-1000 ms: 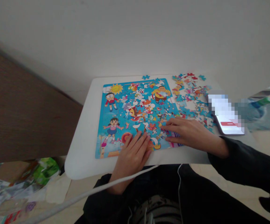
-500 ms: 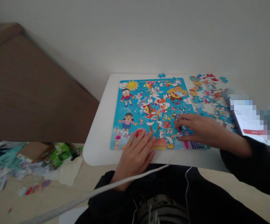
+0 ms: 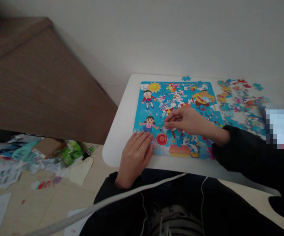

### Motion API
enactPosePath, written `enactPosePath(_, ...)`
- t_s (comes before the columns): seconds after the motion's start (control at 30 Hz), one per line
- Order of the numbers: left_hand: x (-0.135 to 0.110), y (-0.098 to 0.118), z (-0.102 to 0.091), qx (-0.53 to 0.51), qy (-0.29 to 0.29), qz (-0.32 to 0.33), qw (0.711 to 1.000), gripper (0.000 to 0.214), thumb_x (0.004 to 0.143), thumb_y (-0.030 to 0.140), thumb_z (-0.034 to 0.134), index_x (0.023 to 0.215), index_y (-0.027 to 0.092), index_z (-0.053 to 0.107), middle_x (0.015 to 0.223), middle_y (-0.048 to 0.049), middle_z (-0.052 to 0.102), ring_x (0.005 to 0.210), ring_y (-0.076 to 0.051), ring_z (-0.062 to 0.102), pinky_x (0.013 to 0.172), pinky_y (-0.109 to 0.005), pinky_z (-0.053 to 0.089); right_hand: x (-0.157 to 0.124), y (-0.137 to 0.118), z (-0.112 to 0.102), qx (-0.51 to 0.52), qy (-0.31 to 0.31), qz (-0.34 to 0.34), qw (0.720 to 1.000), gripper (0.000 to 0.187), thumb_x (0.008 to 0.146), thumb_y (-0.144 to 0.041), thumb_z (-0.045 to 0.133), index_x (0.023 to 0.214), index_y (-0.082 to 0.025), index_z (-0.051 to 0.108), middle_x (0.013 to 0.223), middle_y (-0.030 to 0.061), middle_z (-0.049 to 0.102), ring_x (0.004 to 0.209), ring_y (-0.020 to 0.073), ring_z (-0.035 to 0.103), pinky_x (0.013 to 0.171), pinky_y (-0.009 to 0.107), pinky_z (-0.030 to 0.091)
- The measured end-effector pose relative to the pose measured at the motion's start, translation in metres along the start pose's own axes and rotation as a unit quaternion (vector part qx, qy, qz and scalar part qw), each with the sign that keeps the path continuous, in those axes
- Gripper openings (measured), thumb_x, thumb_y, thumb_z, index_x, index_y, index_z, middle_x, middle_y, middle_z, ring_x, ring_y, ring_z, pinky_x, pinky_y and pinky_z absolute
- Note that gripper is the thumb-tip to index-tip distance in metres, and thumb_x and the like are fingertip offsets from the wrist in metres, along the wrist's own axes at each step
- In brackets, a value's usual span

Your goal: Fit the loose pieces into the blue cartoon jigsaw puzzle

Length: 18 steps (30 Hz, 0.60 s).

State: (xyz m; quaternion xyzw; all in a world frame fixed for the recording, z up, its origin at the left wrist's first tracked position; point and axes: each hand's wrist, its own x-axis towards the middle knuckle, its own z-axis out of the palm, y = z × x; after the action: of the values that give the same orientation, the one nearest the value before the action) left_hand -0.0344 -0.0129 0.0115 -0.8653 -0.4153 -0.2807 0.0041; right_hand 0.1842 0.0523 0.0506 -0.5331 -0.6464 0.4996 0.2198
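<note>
Jigsaw board (image 3: 139,106): blue, cartoon-printed, lying flat on the white table (image 3: 119,134), its near edge close to the table's near edge.

Portions that look fitted, in my judgement: the left side, with smiling sun (image 3: 154,87), red-topped figure (image 3: 148,99) and pink-topped figure (image 3: 148,122); at the upper right, a yellow-clad figure (image 3: 202,98); along the bottom, a red lollipop (image 3: 161,139) and an orange roof (image 3: 179,150). Seams are too faint to confirm each join.

Portions unresolved: the middle of the board, a jumble of broken motifs in white, red and blue. Many bits there appear to lie loose, not joined; which ones are seated, I cannot tell.

Stock outside the board: a spread of loose puzzle pieces (image 3: 251,102) on the table to the right, mixed colours, uncounted; one blue piece (image 3: 186,78) alone beyond the far edge. By my estimate the outer figures are largely complete, and a good share remains unplaced.

My left hand (image 3: 135,154): released, fingers extended and resting on the board's lower left corner.

My right hand (image 3: 187,120): over the middle of the board, thumb and fingertips drawn close together; whether a piece sits between them, I cannot tell.

Smartphone (image 3: 281,126): at the far right, beyond the loose pieces, screen blurred.
</note>
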Motion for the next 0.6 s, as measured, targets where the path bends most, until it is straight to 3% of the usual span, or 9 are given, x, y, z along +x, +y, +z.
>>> enactPosePath(0.17,0.006,-0.002,0.006,-0.028,-0.016,-0.021,0.999,0.027,0.087,0.021,0.05,0.11,0.011,0.059,0.113,-0.0116,0.063,0.107,-0.023,0.057,0.095,-0.045,0.047,0.028,0.003,0.015,-0.028,0.015,0.022,0.999,0.013,0.07,-0.029,0.065,0.075,-0.017,0.066,0.065,0.0031,0.069,0.057,0.0128,0.064,0.043,0.019,0.045)
enactPosePath(0.4,0.006,-0.003,0.006,-0.05,-0.028,-0.027,0.998,0.029,0.088,0.023,0.049,0.113,0.012,0.057,0.114,-0.0118,0.062,0.11,-0.023,0.055,0.094,-0.046,0.048,0.023,-0.003,0.016,-0.115,0.031,-0.022,0.993,0.011,0.071,-0.027,0.064,0.071,-0.017,0.069,0.065,0.0022,0.069,0.058,0.0128,0.064,0.054,0.022,0.05)
enactPosePath(0.6,0.006,-0.003,0.007,-0.049,-0.032,-0.029,0.998,0.028,0.088,0.022,0.049,0.113,0.012,0.056,0.115,-0.0112,0.061,0.11,-0.023,0.054,0.094,-0.047,0.048,0.022,-0.001,0.016,-0.116,0.005,-0.034,0.993,0.015,0.074,-0.031,0.061,0.074,-0.018,0.07,0.066,0.0013,0.07,0.059,0.0128,0.064,0.055,0.022,0.05)
